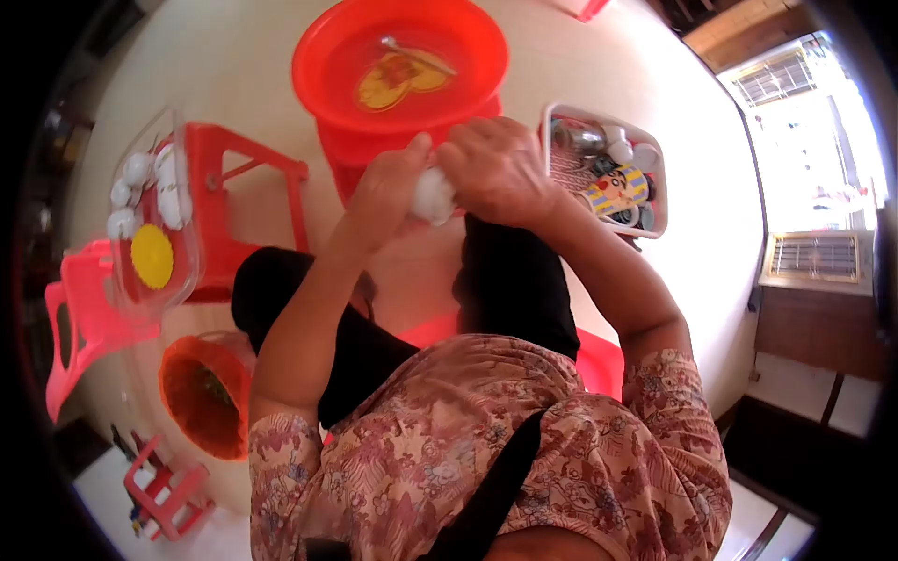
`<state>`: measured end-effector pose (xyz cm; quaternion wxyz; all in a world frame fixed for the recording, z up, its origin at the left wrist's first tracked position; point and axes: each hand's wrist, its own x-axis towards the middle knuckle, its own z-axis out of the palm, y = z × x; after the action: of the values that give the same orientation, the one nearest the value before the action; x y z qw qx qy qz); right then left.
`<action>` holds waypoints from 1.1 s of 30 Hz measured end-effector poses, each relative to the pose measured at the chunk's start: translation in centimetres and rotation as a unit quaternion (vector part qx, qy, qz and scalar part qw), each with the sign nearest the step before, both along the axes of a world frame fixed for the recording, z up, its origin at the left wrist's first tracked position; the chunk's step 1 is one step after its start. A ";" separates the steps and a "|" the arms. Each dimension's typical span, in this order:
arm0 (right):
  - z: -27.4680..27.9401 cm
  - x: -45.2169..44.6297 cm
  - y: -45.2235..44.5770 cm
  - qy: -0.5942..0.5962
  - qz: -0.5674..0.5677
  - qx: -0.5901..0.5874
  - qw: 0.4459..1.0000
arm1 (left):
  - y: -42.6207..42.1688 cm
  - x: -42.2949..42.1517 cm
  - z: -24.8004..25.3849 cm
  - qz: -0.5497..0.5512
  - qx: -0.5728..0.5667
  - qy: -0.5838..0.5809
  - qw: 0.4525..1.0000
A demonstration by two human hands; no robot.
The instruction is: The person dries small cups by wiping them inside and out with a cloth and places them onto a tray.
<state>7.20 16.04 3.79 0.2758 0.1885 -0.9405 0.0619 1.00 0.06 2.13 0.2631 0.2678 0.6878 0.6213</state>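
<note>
The white item point(432, 198) is found between the two hands, just on the near side of the basin point(323, 58) and above the gap between the knees. It is gripped from both sides. By the left hand point(376, 192) it is held with the palm turned inward and the thumb raised along the far side; the hand is partly closed. By the right hand point(491, 168) it is covered from the right, with the fingers bent over it and the knuckles uppermost.

Most of the item is hidden by the hands, and the visible part is blurred; whether it is a cup or a cloth cannot be told. The left fingers are largely concealed behind the palm. The basin is cut off at the far edge of the view. The contents of the bin point(187, 413), at the near left, are hard to make out.

In the basin, a utensil point(426, 59) is noted over a yellow and red pattern. To the right of the hands, a jar point(582, 138) and a cartoon cup point(619, 189) are held in a tray point(663, 187). To the left, white pieces point(137, 169) and a yellow disc point(152, 256) are contained in a clear box point(193, 269) beside a red stool point(210, 196).
</note>
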 end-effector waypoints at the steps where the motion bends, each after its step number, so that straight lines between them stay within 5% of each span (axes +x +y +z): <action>1: 0.2 -0.1 0.2 0.003 0.022 0.043 0.999 | 0.4 0.0 -1.0 0.029 0.018 0.062 0.997; 7: -3.2 -0.4 -3.0 -0.060 -0.160 -0.219 0.961 | -0.3 -0.8 -1.3 0.093 0.032 0.308 0.946; 9: -6.3 -0.9 -4.7 -0.114 -0.061 -0.548 0.827 | -0.3 -0.7 -0.9 0.086 0.048 0.328 0.940; 11: -3.6 0.4 -6.5 -0.299 -0.083 -0.739 0.598 | -0.5 -0.2 -0.5 0.090 0.073 0.382 0.917; 14: -2.4 1.0 -6.0 -0.366 -0.041 -0.761 0.535 | -0.4 0.2 0.3 0.098 0.097 0.445 0.885; 17: -4.0 0.0 -3.9 -0.177 -0.030 -0.576 0.797 | 0.2 0.2 0.7 0.067 0.103 0.434 0.893; 18: -3.2 0.0 -3.0 -0.133 -0.090 -0.410 0.898 | -0.1 -0.5 0.6 0.033 0.092 0.431 0.897; 20: -0.3 0.2 -1.6 -0.080 -0.062 -0.206 0.973 | -0.4 -1.3 0.7 -0.020 0.110 0.337 0.935; 23: 0.6 -1.1 -0.2 0.026 0.055 -0.034 0.998 | -1.9 -2.8 -4.4 0.030 -0.041 0.190 0.980; 29: -2.3 -2.2 -3.4 -0.006 -0.083 -0.245 0.966 | -1.0 -1.4 -0.6 0.094 0.093 0.197 0.971; 30: -3.2 -2.5 -4.5 -0.063 -0.080 -0.356 0.929 | -1.3 -1.5 -0.6 0.104 0.077 0.249 0.960; 31: -3.6 -2.2 -5.2 -0.176 -0.073 -0.521 0.832 | -1.5 -1.5 -0.4 0.111 0.059 0.299 0.946; 33: -2.9 -0.5 -6.8 -0.375 -0.054 -0.764 0.522 | -1.9 -1.3 0.0 0.105 0.057 0.398 0.909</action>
<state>6.73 9.23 0.88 -0.0617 -0.1866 -0.5578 0.8064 -0.27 -1.86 2.17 -0.1155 0.4335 0.7230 0.5254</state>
